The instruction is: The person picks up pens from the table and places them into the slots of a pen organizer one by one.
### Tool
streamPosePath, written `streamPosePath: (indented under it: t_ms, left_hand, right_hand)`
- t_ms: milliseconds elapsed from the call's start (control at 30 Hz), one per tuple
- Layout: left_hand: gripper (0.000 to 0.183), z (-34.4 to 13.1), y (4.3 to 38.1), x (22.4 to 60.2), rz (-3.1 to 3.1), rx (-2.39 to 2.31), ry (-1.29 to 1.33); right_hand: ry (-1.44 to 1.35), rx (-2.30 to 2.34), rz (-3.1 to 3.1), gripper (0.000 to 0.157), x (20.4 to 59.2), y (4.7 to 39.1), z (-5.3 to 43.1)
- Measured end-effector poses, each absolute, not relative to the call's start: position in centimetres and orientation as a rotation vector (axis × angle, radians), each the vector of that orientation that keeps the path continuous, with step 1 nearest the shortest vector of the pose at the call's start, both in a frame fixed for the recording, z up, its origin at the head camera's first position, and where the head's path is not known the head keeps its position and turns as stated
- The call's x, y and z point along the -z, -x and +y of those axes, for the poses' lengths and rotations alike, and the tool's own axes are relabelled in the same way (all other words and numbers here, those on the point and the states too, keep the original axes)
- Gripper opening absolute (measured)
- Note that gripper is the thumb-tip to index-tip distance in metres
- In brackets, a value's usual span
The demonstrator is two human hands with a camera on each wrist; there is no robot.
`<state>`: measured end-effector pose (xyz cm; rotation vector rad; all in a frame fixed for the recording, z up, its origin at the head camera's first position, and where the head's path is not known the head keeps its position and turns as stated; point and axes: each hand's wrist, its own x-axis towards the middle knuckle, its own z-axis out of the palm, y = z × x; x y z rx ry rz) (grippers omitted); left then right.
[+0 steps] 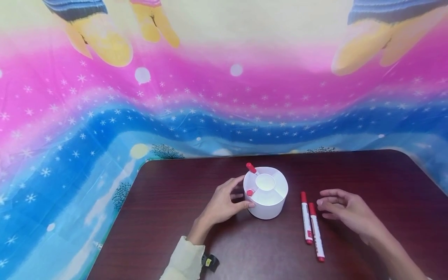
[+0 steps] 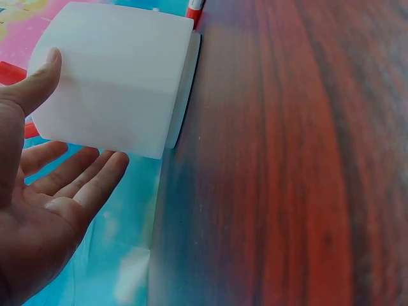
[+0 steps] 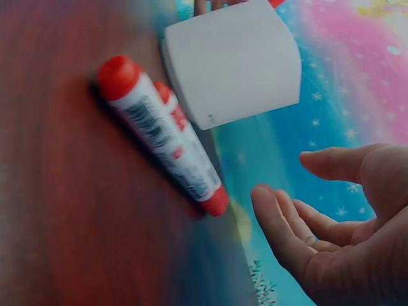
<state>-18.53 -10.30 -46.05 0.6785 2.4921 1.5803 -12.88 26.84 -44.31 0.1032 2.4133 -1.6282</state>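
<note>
Holding upright white pot (image 1: 267, 210) loosely w/ L hand (image 1: 224, 200), w/ thumb + fingers spread wide at its L side, near middle of far edge of tabletop (image 1: 157, 217), w/ 2 red-capped pens (image 1: 250, 167) inside. Holding R hand (image 1: 350, 210) half open + empty, just R of 2 loose pens (image 1: 316, 233) lying close together w/ caps toward far edge, farther from it than pot.
</note>
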Motion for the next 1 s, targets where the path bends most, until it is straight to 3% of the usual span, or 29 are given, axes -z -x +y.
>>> streamPosePath:
  t_ms: [1000]
  left_hand:
    - [0.086, -10.1, 18.5, 45.8, 2.495, -1.565, -0.641]
  right_hand:
    - [-0.26, 1.433, 2.424, 0.08, 47.0, 11.9, 26.1]
